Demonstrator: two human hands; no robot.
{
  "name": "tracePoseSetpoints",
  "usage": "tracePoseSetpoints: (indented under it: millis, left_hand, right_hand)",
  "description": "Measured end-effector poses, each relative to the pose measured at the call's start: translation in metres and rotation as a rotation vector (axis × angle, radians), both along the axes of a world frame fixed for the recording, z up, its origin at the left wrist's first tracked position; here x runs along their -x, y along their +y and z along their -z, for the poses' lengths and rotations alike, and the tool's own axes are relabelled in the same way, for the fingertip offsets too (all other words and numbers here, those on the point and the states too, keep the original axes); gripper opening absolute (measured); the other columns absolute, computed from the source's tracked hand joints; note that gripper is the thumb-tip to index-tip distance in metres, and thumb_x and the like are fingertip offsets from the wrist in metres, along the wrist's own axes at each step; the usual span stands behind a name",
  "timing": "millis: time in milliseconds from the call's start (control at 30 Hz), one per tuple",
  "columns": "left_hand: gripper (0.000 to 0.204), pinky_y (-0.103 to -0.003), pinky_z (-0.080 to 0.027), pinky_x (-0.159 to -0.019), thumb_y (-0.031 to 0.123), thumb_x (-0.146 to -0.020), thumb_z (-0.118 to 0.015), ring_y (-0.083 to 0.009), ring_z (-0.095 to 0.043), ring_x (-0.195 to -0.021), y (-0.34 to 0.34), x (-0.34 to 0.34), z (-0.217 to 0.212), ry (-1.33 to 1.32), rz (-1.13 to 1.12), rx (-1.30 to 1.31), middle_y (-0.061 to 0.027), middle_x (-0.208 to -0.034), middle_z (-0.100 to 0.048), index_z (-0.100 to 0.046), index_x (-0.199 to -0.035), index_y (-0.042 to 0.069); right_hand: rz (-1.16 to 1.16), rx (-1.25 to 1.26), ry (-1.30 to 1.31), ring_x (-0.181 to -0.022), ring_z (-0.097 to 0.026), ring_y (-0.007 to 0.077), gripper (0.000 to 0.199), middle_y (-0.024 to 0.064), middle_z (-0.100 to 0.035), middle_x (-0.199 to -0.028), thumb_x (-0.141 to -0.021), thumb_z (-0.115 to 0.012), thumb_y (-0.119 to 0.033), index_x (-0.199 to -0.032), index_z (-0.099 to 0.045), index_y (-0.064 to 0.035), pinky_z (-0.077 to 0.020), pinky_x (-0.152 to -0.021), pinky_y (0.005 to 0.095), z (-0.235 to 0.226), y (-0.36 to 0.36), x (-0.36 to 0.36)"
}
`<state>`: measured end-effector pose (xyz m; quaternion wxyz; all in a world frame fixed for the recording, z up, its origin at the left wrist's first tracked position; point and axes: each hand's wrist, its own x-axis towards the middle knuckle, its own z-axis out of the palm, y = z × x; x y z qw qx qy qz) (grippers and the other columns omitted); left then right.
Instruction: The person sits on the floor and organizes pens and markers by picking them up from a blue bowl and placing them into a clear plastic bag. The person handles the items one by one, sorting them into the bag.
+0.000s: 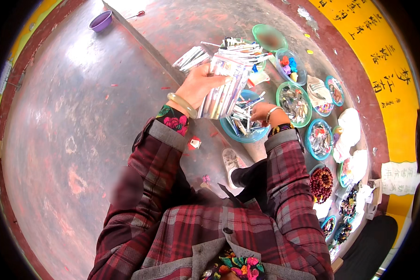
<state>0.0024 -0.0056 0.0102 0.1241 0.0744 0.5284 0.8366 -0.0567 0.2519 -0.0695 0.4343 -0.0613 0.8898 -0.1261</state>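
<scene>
In the head view, the left hand pinches a clear bag of slim pens, its thumb across the front. Just below that bag, the right hand's fingers are curled over a blue basin of loose pens; whether they grip one, I cannot tell. A green basin stands just right of these fingers; white pens lie beyond the left ones.

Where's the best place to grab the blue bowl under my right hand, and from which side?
Probably the near-left rim of the blue bowl, coming from the left: that curved edge is uncovered, whereas your right hand is over the right side and the green bowl sits close beyond it.
</scene>
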Motion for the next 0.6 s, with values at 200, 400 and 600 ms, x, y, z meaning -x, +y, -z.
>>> tracePoseSetpoints:
  millis: [200, 400, 600]
  left_hand:
    - [0.028, -0.028, -0.051, -0.077, 0.004, -0.085, -0.058, -0.0146, -0.063, -0.086, 0.003, 0.002, 0.006, -0.022, 0.038, -0.033, -0.0091, -0.1, -0.064, -0.056, -0.112, -0.004]
    - [0.03, -0.029, -0.051, -0.077, 0.005, -0.085, -0.059, -0.0141, -0.062, -0.087, 0.01, -0.004, 0.002, 0.003, 0.111, -0.004, -0.0085, -0.102, -0.063, -0.055, -0.113, -0.003]
    - [0.03, -0.028, -0.049, -0.079, 0.005, -0.085, -0.06, -0.0119, -0.061, -0.088, 0.019, 0.0, 0.02, -0.01, 0.193, 0.089, -0.0071, -0.101, -0.063, -0.055, -0.113, -0.003]
  right_hand:
    - [0.463, 0.534, 0.342, -0.049, -0.058, 0.0127, 0.013, 0.008, -0.062, -0.066, -0.08, -0.058, -0.013, -0.084, -0.059, -0.0002, -0.0451, -0.04, 0.0233, -0.042, 0.036, 0.002]
    - [0.749, 1.204, 0.509, -0.054, -0.06, 0.0088, 0.028, 0.0092, -0.065, -0.079, -0.084, -0.054, -0.007, -0.111, -0.049, -0.0002, -0.0465, -0.044, 0.0163, -0.091, 0.022, -0.016]
    - [0.703, 1.569, 0.494, -0.069, -0.061, 0.0109, 0.019, 0.0095, -0.064, -0.096, -0.093, -0.055, -0.017, -0.101, -0.061, -0.0002, -0.0469, -0.054, 0.0201, -0.097, 0.011, -0.02]
